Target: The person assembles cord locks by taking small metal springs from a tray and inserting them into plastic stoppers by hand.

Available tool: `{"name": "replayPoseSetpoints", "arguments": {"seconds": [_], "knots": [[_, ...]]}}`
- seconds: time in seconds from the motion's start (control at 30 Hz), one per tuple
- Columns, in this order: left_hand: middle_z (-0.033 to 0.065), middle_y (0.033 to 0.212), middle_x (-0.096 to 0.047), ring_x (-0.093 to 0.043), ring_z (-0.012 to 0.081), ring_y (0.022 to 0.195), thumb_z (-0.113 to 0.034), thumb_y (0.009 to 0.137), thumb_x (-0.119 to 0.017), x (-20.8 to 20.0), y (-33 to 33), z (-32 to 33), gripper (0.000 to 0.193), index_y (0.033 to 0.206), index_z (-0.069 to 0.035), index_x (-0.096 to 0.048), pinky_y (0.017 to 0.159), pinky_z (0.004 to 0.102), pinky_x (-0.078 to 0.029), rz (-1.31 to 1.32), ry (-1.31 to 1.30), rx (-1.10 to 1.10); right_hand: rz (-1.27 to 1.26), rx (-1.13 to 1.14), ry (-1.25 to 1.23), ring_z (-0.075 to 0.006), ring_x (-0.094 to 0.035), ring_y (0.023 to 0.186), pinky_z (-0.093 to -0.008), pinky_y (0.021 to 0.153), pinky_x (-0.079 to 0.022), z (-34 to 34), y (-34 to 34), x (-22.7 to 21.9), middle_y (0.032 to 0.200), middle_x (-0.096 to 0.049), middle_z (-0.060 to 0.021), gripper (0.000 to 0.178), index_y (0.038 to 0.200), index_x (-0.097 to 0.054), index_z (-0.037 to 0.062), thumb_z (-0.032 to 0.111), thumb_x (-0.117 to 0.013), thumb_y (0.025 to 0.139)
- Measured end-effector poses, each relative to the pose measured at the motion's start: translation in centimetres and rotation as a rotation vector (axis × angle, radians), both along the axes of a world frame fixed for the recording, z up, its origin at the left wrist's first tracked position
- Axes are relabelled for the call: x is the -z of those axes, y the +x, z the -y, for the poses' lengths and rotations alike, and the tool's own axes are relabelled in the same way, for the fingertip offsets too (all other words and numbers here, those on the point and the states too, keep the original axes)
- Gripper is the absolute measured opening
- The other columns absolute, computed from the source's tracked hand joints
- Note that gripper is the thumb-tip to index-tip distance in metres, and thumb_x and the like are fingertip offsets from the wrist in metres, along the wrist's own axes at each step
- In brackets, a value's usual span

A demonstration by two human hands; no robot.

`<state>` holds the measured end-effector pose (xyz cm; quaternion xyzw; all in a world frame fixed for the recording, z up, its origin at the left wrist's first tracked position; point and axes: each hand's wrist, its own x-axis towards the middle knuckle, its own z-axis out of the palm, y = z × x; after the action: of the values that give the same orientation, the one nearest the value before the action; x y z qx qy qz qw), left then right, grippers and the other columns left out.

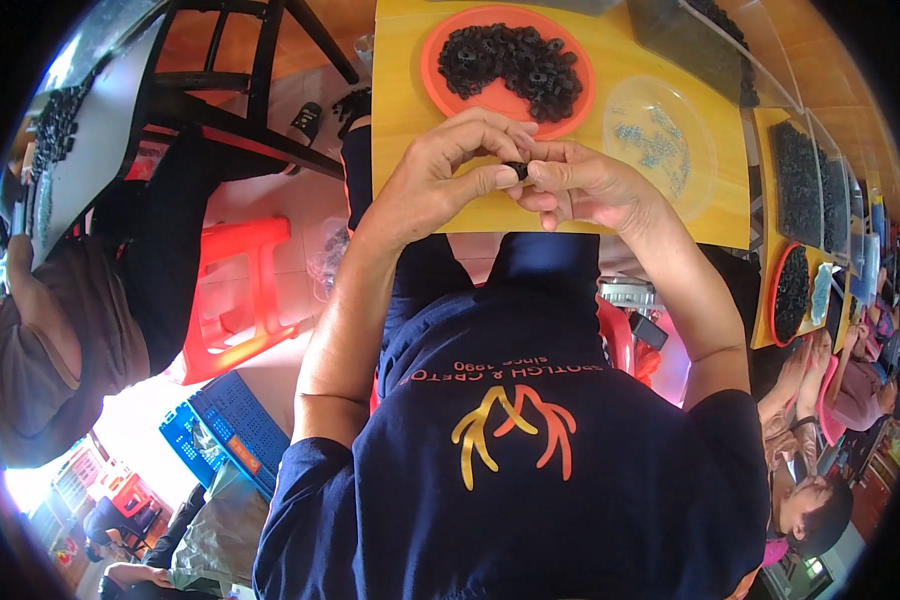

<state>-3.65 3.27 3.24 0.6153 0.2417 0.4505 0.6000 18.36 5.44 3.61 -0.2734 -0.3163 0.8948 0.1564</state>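
Over the front part of the yellow table, my left hand pinches a small black part between thumb and fingers. My right hand meets it from the other side, thumb and forefinger closed at the same part. Fingers cover most of it, so its exact shape is hidden. Just beyond my hands lies a red round plate heaped with small black parts. To its right, a clear round dish holds many tiny silvery pieces, too small to name.
A clear bin with black parts stands at the table's far right. Farther right, more bins and another red plate sit by co-workers. On the left are a red stool, a blue crate and another seated person.
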Motion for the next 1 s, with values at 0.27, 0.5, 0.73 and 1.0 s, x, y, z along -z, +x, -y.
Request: {"name": "replayPoseSetpoints", "arguments": {"seconds": [0.27,0.5,0.73,1.0], "knots": [[0.0102,0.121,-0.054,-0.058,0.0195,0.109,-0.008,0.087,-0.069,0.7,-0.4,-0.2,0.013,0.097,-0.001,-0.065,0.09,0.033,-0.05,-0.19,0.116,-0.15,0.316,0.181,0.346,-0.0061,-0.058,0.067,-0.0228,0.06,-0.056,0.8,-0.5,-2.1,0.084,-0.063,-0.0002,0.024,0.101,-0.062,0.005,0.023,-0.073,0.088],[0.0076,0.099,-0.065,-0.064,0.0142,0.088,-0.01,0.091,-0.066,1.2,0.5,0.1,0.016,0.102,0.0,-0.061,0.075,0.0274,-0.052,-0.074,-0.266,-0.131,0.45,0.483,0.792,-0.0058,-0.061,0.071,-0.0212,0.062,-0.053,2.3,-2.3,-2.2,0.083,-0.067,-0.0016,0.014,0.096,-0.068,0.0007,0.013,-0.07,0.09],[0.0059,0.091,-0.066,-0.065,0.0121,0.081,-0.007,0.093,-0.063,1.2,0.6,0.4,0.013,0.103,0.001,-0.06,0.072,0.0255,-0.052,-0.041,-0.238,-0.196,0.604,0.462,0.969,-0.0084,-0.062,0.067,-0.0225,0.06,-0.052,2.2,-2.3,-2.4,0.078,-0.067,-0.0049,0.014,0.099,-0.067,-0.0017,0.011,-0.065,0.092],[0.0056,0.09,-0.066,-0.063,0.0114,0.082,-0.004,0.093,-0.062,1.0,0.5,0.7,0.012,0.102,0.004,-0.059,0.075,0.0257,-0.052,-0.073,-0.178,-0.162,0.771,0.011,1.133,-0.0236,-0.065,0.066,-0.0366,0.061,-0.049,0.5,-1.0,-4.4,0.074,-0.063,-0.0141,0.027,0.093,-0.061,-0.0021,0.024,-0.056,0.097]]}}
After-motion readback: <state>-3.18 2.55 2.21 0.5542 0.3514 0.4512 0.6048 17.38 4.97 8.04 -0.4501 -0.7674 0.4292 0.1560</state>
